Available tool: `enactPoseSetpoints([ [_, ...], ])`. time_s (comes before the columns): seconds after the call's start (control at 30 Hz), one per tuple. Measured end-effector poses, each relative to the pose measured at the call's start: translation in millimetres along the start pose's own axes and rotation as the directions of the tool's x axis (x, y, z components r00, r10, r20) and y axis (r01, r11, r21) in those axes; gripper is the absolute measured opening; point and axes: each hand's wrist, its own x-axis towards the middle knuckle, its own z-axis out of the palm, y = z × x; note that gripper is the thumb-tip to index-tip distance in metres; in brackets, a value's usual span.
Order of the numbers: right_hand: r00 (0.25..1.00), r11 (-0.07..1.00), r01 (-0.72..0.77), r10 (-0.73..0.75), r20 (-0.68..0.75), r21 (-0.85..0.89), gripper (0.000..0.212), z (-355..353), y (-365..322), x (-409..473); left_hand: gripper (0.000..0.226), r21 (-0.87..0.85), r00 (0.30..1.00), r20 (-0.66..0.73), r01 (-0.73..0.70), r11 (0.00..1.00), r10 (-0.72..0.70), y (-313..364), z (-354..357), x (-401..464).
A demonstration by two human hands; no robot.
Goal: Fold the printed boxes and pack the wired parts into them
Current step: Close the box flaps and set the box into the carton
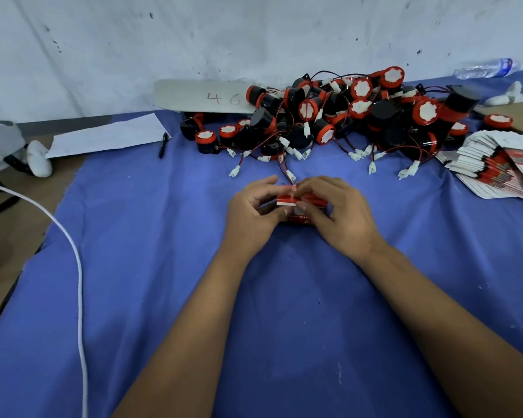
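Looking down from the head camera, both hands meet over a small red printed box (296, 203) at the middle of the blue cloth (133, 267) that covers the tabletop. The left hand (254, 211) curls its fingers round the box's left end, and the right hand (335, 212) curls round the right end, with fingertips pressed on the top flaps. A red wire with a white plug (290, 175) sticks out just behind the box. Farther back lies a heap of black-and-red wired parts (344, 116), their plugs trailing toward the hands. A fanned stack of flat printed boxes (501, 167) sits at the right edge. To the left are a white sheet of paper (106, 135), a black pen (163, 145) beside it, and a white cable (79, 282). A card marked "46" (203, 96) leans against the wall, and a plastic bottle (483, 68) lies at far right.
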Motion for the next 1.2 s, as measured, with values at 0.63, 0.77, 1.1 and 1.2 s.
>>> enactPoseSetpoints([
  [0.63,0.907,0.879,-0.242,0.355,-0.226,0.41,0.024,0,-30,4,0.078,0.453,0.964,0.049,-0.256,0.854,0.263,17,31,-9],
  [0.77,0.911,0.871,-0.18,0.324,-0.257,0.457,0.02,0,-30,2,0.077,0.454,0.957,0.062,-0.279,0.846,0.283,17,32,-9],
  [1.1,0.939,0.531,-0.302,0.309,0.15,0.792,0.024,-18,3,3,0.073,0.393,0.91,0.235,-0.411,0.823,0.342,21,26,-7],
  [1.2,0.939,0.405,-0.292,0.292,0.18,0.867,0.015,-15,-1,3,0.079,0.361,0.923,0.235,-0.374,0.854,0.304,15,25,-7],
])
